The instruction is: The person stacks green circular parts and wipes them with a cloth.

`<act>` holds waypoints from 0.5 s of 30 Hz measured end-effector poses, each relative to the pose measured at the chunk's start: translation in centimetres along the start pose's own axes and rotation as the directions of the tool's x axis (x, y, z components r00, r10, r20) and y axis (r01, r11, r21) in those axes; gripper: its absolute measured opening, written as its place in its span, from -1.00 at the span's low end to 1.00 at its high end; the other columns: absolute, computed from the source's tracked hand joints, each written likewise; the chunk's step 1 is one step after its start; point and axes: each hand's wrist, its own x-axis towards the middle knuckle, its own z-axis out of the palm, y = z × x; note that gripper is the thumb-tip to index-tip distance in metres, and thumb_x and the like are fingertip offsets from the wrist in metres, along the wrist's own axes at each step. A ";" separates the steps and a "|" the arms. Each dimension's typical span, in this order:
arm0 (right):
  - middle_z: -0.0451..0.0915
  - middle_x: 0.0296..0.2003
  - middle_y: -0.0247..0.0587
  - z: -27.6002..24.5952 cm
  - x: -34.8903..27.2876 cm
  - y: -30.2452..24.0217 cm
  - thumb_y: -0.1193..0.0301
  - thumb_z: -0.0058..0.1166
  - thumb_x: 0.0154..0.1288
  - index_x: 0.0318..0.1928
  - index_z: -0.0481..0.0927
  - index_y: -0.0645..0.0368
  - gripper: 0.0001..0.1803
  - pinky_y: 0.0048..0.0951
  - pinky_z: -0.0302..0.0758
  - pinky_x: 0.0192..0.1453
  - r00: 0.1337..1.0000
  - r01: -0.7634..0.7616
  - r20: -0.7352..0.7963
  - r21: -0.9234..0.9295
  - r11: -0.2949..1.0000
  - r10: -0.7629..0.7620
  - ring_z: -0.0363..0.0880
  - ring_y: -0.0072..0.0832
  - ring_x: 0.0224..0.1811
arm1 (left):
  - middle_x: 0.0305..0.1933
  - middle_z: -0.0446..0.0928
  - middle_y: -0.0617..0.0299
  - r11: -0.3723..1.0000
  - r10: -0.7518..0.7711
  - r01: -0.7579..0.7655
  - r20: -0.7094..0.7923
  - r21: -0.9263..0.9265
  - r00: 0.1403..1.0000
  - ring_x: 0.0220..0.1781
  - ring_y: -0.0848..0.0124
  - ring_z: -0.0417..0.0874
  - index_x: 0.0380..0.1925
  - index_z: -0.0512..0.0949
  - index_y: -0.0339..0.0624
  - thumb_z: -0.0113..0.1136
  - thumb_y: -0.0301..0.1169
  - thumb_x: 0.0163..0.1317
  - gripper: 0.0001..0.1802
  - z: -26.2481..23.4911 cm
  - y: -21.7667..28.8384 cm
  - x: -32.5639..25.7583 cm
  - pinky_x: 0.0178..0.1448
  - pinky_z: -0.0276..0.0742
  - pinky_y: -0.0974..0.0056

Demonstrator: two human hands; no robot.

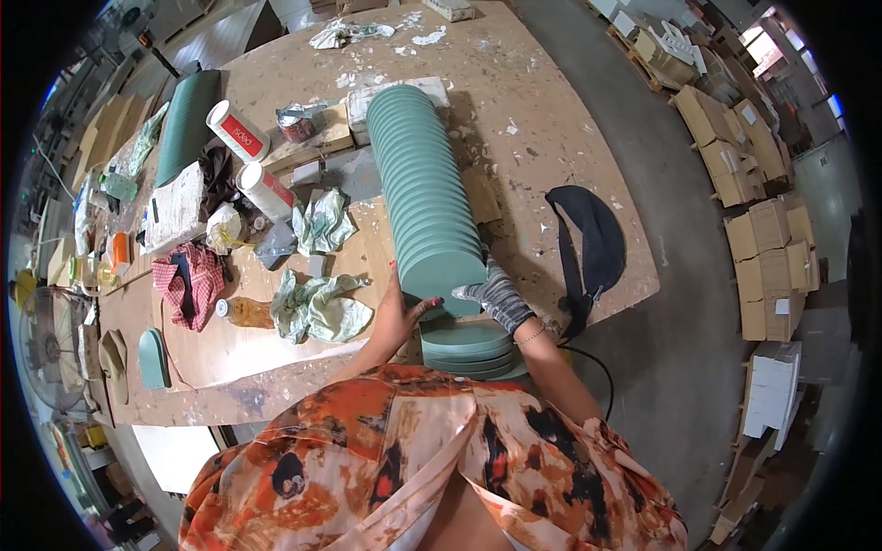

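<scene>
A long row of green round-edged boards (421,165), packed face to face, stretches across the table away from me. At its near end my left hand (404,314), bare, grips the lower left edge of the front board, thumb on its face. My right hand (501,298), in a grey striped glove, is closed against the right edge of the same end. Below my hands, close to my body, lies a short stack of similar green boards (467,342). The fingertips behind the boards are hidden, so how many boards they hold is unclear.
Left of the row lie crumpled rags (322,308), an amber bottle (246,312), two white cups (266,190) and a red checked cloth (188,285). Another green row (188,129) stands farther left. A black bag (593,243) rests near the right edge; cartons (767,248) line the aisle.
</scene>
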 end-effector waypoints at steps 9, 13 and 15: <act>0.27 0.31 0.24 -2.5 -1.7 -1.5 0.27 0.41 0.03 0.49 -0.33 0.20 0.27 -0.30 0.24 0.42 0.988 0.078 -0.122 -0.144 0.986 -0.096 0.31 -0.15 0.34 | 0.50 -0.18 -0.38 0.930 0.318 -0.264 -0.202 0.255 0.926 0.46 -0.06 0.18 0.44 -0.39 -0.36 0.46 -0.38 0.02 0.29 1.0 -1.9 0.7 0.46 0.16 0.14; 0.18 0.36 0.25 -7.9 -8.8 -7.1 0.13 0.42 0.02 0.46 -0.09 0.31 0.18 -0.29 0.17 0.46 0.881 0.420 0.312 -0.174 0.891 -0.355 0.20 -0.08 0.42 | 0.57 -0.17 -0.05 0.952 0.287 -0.307 -0.364 0.005 0.886 0.59 0.15 -0.11 0.49 -0.22 -0.19 0.30 -0.54 0.13 0.07 -3.0 2.0 -1.2 0.53 -0.10 0.14; 0.20 0.35 0.24 -8.8 -11.3 -6.7 0.11 0.43 0.01 0.44 -0.01 0.32 0.15 -0.27 0.18 0.46 0.802 0.551 0.423 -0.254 0.795 -0.421 0.21 -0.04 0.41 | 0.58 -0.15 0.06 0.915 0.343 -0.394 -0.345 -0.089 0.874 0.59 0.23 -0.11 0.49 -0.12 -0.19 0.09 -0.73 0.20 -0.09 -3.5 4.0 -1.3 0.56 -0.18 0.16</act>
